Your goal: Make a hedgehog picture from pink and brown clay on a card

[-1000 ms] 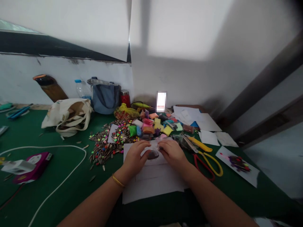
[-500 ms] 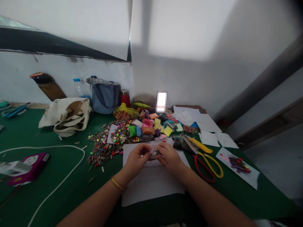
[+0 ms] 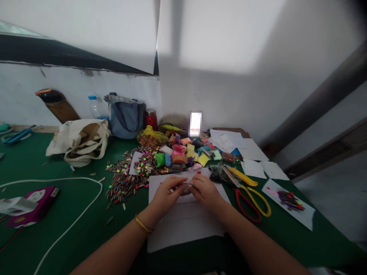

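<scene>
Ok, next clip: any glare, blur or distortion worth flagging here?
Head view: a pixelated white rectangle stands above the coloured packets; soft-edged light and shadow fall across the white wall; wide-angle bending slants the dark beam at right; the top right corner goes dark and blurred.

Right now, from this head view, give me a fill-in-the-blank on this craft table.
The left hand and right hand pinch something small over white ____.
The scissors have one red handle and one ____ handle.
The sunflower seeds lie on a ____ tabletop.

Missing words: paper, yellow, green.
</scene>
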A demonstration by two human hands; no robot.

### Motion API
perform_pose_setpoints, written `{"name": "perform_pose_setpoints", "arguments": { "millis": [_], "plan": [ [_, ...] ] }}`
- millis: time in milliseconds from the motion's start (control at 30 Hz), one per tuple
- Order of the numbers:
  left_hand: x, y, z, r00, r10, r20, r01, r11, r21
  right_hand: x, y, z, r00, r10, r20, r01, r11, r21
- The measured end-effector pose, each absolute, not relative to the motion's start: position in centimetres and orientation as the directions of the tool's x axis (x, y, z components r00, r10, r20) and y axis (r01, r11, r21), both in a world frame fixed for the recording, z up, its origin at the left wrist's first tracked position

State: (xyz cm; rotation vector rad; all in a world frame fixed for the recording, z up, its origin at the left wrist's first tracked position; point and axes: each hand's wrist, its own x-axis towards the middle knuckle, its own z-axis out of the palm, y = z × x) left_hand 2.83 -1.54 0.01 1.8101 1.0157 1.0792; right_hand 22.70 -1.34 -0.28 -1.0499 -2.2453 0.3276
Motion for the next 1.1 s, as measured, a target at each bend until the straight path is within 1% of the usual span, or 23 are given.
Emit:
{"name": "perform_pose_setpoints", "arguments": {
  "millis": [100,200,267,367,467,633,733,900,1100],
  "plan": [
    [2.5,-1.4,-0.1,0.331,0.893,0.305,0.329,-0.412,0.85,22.8,-1.2,-0.4,-0.516,0.743,0.426,0.592,0.669,-0.449],
    [2.3,-1.5,0.3,0.343,0.871,0.353,0.462,-0.483,0.744,22.6,-1.3,-0.3,-0.528,0.74,0.416,0.574,0.672,-0.467],
    [2.4,-1.6,0.5,0.347,0.852,0.391,0.518,-0.522,0.678,22.4,-1.5,-0.1,-0.514,0.752,0.412,0.565,0.658,-0.497],
    [2.5,-1.9,0.6,0.363,0.81,0.46,0.559,-0.585,0.588,22.1,-1.7,0.1,-0.505,0.766,0.397,0.518,0.637,-0.571],
    [2.7,-2.1,0.3,0.416,0.738,0.532,0.575,-0.666,0.474,22.0,-1.8,0.3,-0.504,0.776,0.379,0.458,0.612,-0.645],
    [2.6,-2.2,0.6,0.48,0.667,0.57,0.62,-0.717,0.319,22.1,-1.8,0.5,-0.495,0.793,0.355,0.444,0.582,-0.681],
    [2.4,-2.1,1.0,0.499,0.654,0.569,0.645,-0.719,0.261,22.1,-1.7,0.6,-0.486,0.802,0.348,0.433,0.567,-0.701],
    [2.6,-2.3,1.1,0.511,0.658,0.554,0.7,-0.692,0.175,22.1,-1.5,0.6,-0.421,0.842,0.338,0.414,0.51,-0.754],
    [3.1,-2.5,1.1,0.508,0.643,0.572,0.712,-0.688,0.141,22.0,-1.4,0.1,-0.395,0.862,0.318,0.393,0.471,-0.79]
  ]
}}
